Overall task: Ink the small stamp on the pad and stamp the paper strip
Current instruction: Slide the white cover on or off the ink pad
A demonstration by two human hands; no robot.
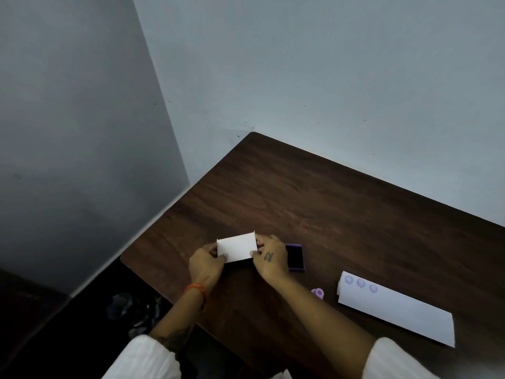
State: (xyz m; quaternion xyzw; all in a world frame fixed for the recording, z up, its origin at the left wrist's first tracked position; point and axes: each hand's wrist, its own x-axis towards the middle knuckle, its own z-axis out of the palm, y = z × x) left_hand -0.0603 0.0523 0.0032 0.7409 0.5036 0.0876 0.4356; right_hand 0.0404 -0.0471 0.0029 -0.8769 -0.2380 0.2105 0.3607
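Observation:
A small white folded card or box lid [237, 247] is held between both hands just above the dark wooden table [314, 192]. My left hand [205, 265] pinches its left end and my right hand [269, 259] pinches its right end. Right beside my right hand lies the open purple ink pad [296, 257] with a dark inked surface. The small purple stamp [318, 293] lies on the table near my right forearm, partly hidden by it. The white paper strip [396, 307] lies at the right, with three round purple prints [360, 283] at its left end.
The table stands in a corner, with pale walls [300, 77] behind and to the left. Its left edge [153, 231] drops off close to my left hand. A dark patterned thing [131, 307] lies on the floor below that edge.

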